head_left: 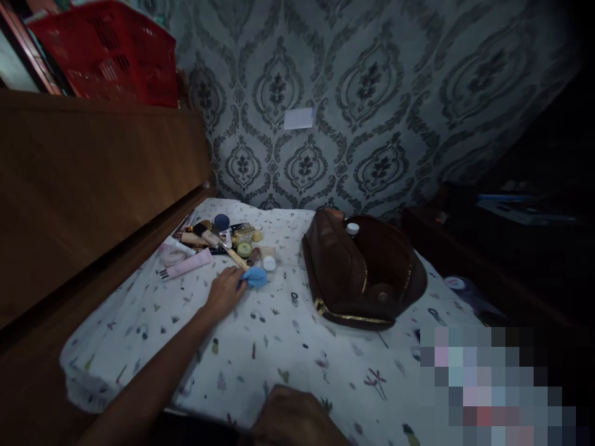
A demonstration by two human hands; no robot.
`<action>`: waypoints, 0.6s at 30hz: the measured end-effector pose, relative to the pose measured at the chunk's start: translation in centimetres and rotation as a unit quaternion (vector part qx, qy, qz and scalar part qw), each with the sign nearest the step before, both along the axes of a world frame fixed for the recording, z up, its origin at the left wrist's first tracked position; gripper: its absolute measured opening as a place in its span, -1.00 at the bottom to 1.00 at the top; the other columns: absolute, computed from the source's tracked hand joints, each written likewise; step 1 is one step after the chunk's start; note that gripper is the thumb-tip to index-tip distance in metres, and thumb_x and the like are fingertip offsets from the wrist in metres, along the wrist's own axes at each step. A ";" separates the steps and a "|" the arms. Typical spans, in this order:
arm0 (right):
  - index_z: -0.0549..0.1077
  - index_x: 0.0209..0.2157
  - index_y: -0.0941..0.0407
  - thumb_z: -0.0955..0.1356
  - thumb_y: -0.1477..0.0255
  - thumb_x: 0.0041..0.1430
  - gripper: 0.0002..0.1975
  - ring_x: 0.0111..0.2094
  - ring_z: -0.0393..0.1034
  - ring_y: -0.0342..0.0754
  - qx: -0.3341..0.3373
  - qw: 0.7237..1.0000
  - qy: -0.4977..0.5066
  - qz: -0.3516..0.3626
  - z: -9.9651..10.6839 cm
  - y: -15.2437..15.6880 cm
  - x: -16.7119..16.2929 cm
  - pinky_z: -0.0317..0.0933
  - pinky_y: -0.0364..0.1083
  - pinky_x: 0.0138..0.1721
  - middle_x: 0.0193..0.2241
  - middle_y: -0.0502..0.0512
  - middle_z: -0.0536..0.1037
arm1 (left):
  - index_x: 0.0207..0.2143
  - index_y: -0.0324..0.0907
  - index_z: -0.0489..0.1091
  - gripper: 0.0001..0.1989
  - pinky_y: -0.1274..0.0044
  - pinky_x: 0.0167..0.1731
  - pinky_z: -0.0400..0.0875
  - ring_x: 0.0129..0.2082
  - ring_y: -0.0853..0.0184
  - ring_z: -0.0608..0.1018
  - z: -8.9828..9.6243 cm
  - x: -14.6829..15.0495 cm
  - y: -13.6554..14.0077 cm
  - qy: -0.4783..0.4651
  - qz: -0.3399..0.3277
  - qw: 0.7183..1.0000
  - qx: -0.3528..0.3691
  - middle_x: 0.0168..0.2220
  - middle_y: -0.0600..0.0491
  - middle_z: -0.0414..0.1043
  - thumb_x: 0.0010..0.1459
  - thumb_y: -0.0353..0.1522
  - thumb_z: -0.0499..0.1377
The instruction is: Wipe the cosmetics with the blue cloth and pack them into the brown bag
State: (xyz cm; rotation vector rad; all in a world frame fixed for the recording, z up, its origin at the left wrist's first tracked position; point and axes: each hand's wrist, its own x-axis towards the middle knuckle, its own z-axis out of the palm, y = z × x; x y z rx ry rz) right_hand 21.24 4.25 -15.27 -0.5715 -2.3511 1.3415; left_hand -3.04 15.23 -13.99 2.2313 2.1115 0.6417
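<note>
My left hand reaches over the printed sheet, its fingers closed on a small light-blue soft bundle, which looks like cloth. Just beyond it lies a pile of cosmetics: a pink tube, a makeup brush, a round green-lidded jar and a dark blue round lid. A small white-capped bottle is beside the blue bundle. My right hand is low at the front edge of the view, back upward; its fingers are hidden. A brown leather bag stands unzipped to the right.
In the bag's opening shows a white cap. A wooden cabinet borders the left side, with a red plastic basket on top. Patterned wallpaper rises behind the white printed sheet. A blurred mosaic covers the lower right.
</note>
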 end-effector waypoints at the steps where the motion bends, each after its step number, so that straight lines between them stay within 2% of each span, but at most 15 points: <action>1: 0.63 -0.29 0.02 0.34 0.26 0.22 -0.77 -0.27 0.48 -0.04 0.004 1.000 0.001 -0.009 0.9 0.0 -0.1 0.32 -0.13 -0.17 -0.39 0.10 0.63 | -0.14 -0.14 0.41 -0.79 0.42 -0.03 0.34 -0.04 0.21 0.45 0.0 -0.1 0.0 -0.003 0.006 1.000 0.001 -0.12 -0.04 0.46 0.27 -0.39 0.01; 5: 0.63 -0.28 0.10 0.33 0.40 0.16 -0.79 -0.30 0.48 -0.04 -0.010 0.997 -0.015 -0.073 3.5 0.6 -1.3 0.32 -0.11 -0.21 -0.32 0.15 0.62 | -0.16 -0.15 0.41 -0.80 0.43 -0.06 0.34 -0.06 0.21 0.48 0.3 -0.5 -0.1 -0.013 0.034 0.999 0.009 -0.15 -0.04 0.48 0.30 -0.38 0.00; 8: 0.61 -0.29 0.14 0.32 0.39 0.15 -0.78 -0.35 0.48 -0.04 -0.037 0.997 0.006 -0.072 4.0 2.5 -3.1 0.31 -0.11 -0.27 -0.36 0.14 0.62 | -0.17 -0.16 0.41 -0.82 0.44 -0.10 0.33 -0.08 0.21 0.50 0.4 -0.8 -0.1 -0.019 0.056 0.998 0.016 -0.16 -0.04 0.48 0.30 -0.38 0.01; 10: 0.58 -0.30 0.15 0.33 0.36 0.11 -0.78 -0.37 0.48 -0.05 -0.086 0.991 0.051 -0.086 3.7 4.7 -4.8 0.30 -0.12 -0.31 -0.39 0.12 0.62 | -0.18 -0.16 0.40 -0.82 0.45 -0.11 0.33 -0.09 0.22 0.50 0.4 -0.8 -0.2 -0.022 0.066 0.997 0.021 -0.17 -0.03 0.48 0.30 -0.36 0.02; 12: 0.53 -0.30 0.16 0.33 0.27 0.08 -0.74 -0.44 0.46 -0.06 -0.161 0.975 0.092 -0.122 3.0 7.0 -6.5 0.26 -0.14 -0.45 -0.45 0.10 0.59 | -0.18 -0.16 0.41 -0.82 0.47 -0.12 0.32 -0.09 0.23 0.51 0.2 -0.7 -0.2 -0.025 0.070 0.997 0.025 -0.18 -0.02 0.48 0.31 -0.33 0.03; 13: 0.51 -0.30 0.16 0.34 0.24 0.05 -0.71 -0.44 0.45 -0.07 -0.180 0.967 0.112 -0.143 2.6 8.1 -7.1 0.26 -0.15 -0.45 -0.47 0.09 0.57 | -0.18 -0.15 0.41 -0.82 0.47 -0.13 0.32 -0.10 0.23 0.51 0.2 -0.6 -0.3 -0.027 0.070 0.997 0.026 -0.18 -0.01 0.48 0.31 -0.31 0.04; 15: 0.47 -0.33 0.15 0.36 0.16 0.02 -0.67 -0.49 0.40 -0.10 -0.189 0.952 0.148 -0.188 1.7 9.9 -7.9 0.23 -0.16 -0.48 -0.53 0.04 0.52 | -0.17 -0.14 0.42 -0.81 0.48 -0.14 0.32 -0.11 0.23 0.51 0.1 -0.4 -0.4 -0.028 0.068 0.997 0.030 -0.19 0.00 0.48 0.31 -0.29 0.05; 18: 0.46 -0.32 0.15 0.37 0.09 0.01 -0.61 -0.59 0.29 -0.17 -0.176 0.950 0.170 -0.197 0.6 11.0 -7.8 0.17 -0.17 -0.52 -0.57 0.00 0.50 | -0.17 -0.13 0.44 -0.82 0.48 -0.14 0.32 -0.12 0.24 0.51 -0.1 -0.1 -0.4 -0.024 0.062 0.997 0.032 -0.19 0.00 0.48 0.29 -0.28 0.09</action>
